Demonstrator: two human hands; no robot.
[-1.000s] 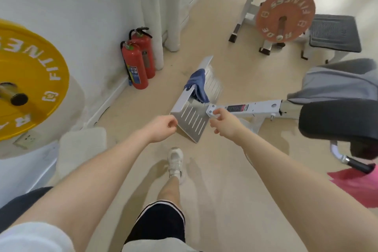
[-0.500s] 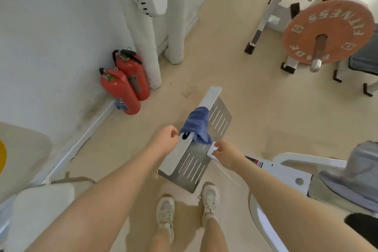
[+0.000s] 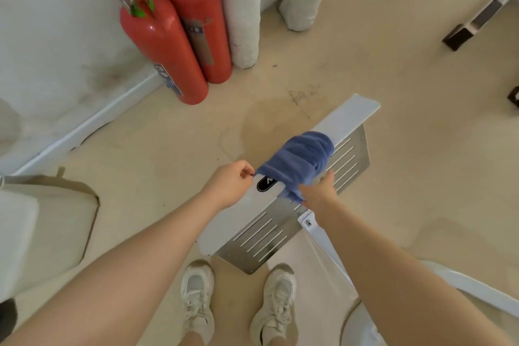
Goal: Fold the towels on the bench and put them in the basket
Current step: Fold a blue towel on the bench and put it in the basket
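A blue towel (image 3: 299, 161) hangs bunched over the white top bar (image 3: 348, 118) of a slotted metal footplate (image 3: 264, 239). My left hand (image 3: 231, 185) is curled at the towel's left corner, with thumb and forefinger pinching its edge. On the plate side, my right hand (image 3: 318, 191) holds the towel's lower hanging end, its fingers partly hidden under the cloth. No basket is in view.
Two red fire extinguishers (image 3: 165, 45) stand against the wall at the upper left, beside white padded posts (image 3: 241, 8). A pale padded seat (image 3: 16, 230) is at the left edge. The machine's white frame (image 3: 323, 236) runs down to the right. My shoes (image 3: 198, 298) stand just below the plate.
I have stepped closer and the view has tilted down onto the plate. Both hands have moved forward onto the blue towel; the right hand left the frame's end.
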